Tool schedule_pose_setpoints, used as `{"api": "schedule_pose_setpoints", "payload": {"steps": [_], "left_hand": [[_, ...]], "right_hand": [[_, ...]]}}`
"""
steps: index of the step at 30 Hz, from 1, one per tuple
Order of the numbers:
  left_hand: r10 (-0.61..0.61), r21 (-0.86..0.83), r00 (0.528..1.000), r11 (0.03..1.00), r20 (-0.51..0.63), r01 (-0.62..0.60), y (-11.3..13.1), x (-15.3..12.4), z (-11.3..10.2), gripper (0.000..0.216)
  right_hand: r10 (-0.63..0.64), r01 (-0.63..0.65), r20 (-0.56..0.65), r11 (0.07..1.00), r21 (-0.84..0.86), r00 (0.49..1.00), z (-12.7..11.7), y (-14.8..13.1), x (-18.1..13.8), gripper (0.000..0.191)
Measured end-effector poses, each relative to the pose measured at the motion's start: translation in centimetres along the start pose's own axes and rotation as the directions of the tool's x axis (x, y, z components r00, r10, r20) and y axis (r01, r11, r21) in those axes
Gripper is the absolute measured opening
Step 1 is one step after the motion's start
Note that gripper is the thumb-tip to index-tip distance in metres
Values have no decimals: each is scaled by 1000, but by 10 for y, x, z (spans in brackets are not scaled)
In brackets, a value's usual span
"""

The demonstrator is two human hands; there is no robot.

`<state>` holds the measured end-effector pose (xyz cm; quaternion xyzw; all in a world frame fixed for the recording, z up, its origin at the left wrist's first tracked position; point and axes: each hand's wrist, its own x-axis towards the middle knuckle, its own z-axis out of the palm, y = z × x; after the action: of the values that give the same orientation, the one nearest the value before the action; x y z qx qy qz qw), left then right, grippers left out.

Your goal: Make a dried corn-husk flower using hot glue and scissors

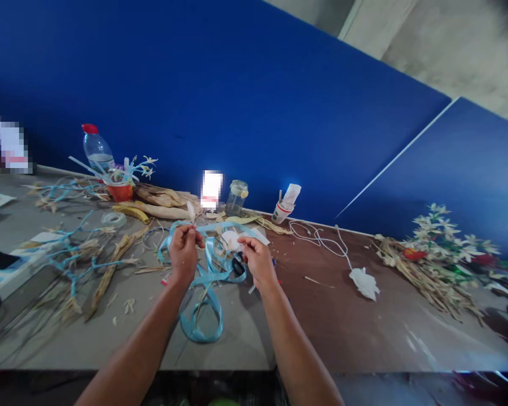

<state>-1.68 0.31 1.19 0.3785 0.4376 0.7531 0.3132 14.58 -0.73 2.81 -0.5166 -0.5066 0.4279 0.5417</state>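
Note:
My left hand (184, 251) is closed in a pinch on a small pale flower (191, 212), which points upward from the fingertips. A light blue ribbon (222, 226) runs from near those fingers across to my right hand (257, 258). The fingers of that hand are pinched together at the ribbon; the exact grip is too small to see. More of the ribbon lies in loose loops on the table below and between both hands. Black-handled scissors (237, 266) lie just beside the right fingertips, partly hidden.
Blue-wrapped stems (74, 276) and dry husks (165, 200) cover the left. Behind stand a bottle (98, 151), a red cup (121, 192), a glass jar (237, 197) and a white cup (283, 211). Right are a white cable (325, 239), crumpled tissue (364, 283) and a flower bundle (438, 242).

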Motion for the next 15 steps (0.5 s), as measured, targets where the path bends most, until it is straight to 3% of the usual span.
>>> {"api": "schedule_pose_setpoints", "payload": {"steps": [4, 8, 12, 15], "left_hand": [[-24, 3, 998, 1000, 53, 24, 3, -2, 0, 10], [-45, -4, 995, 999, 86, 45, 0, -3, 0, 13], [-54, -6, 992, 998, 116, 55, -4, -2, -1, 16], [-54, -1, 991, 999, 119, 54, -4, -2, -1, 16]], "right_hand": [[-37, 68, 114, 957, -282, 993, -2, 14, -3, 23], [-60, 165, 212, 839, -519, 975, 9, 16, -11, 33], [-60, 258, 309, 713, -652, 949, 20, 10, -15, 18], [-66, 274, 319, 688, -671, 946, 21, 7, -14, 23]]}}
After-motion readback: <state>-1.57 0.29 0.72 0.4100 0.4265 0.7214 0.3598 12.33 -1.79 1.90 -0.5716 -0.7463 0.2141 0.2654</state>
